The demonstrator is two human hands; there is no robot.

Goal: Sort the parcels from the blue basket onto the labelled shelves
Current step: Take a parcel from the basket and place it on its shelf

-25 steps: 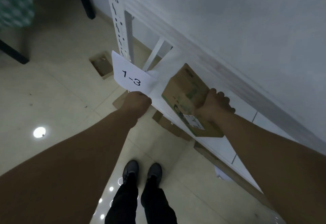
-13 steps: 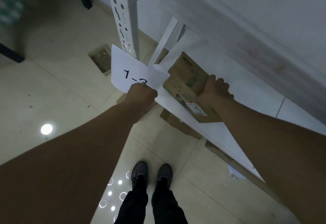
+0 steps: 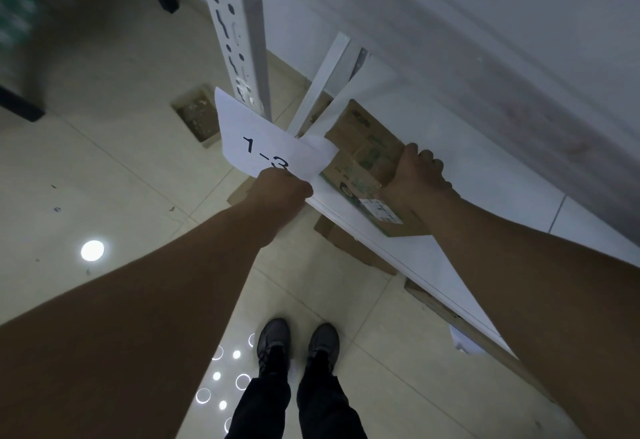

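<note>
My left hand is pinching the 1-3 label, likely to check it, while my right hand is gripping the parcel on that shelf.

The left hand covered the bottom of the "3" on the label where it held it, and its fingers were tucked out of sight beneath the knuckles. The right hand hid the parcel's right side, and the print on the parcel's white sticker was too small to read. The shelf concealed most of the cardboard below it and all but a corner of a white sheet. A green patterned thing at the upper left was blurred and cut off by the edge.
</note>
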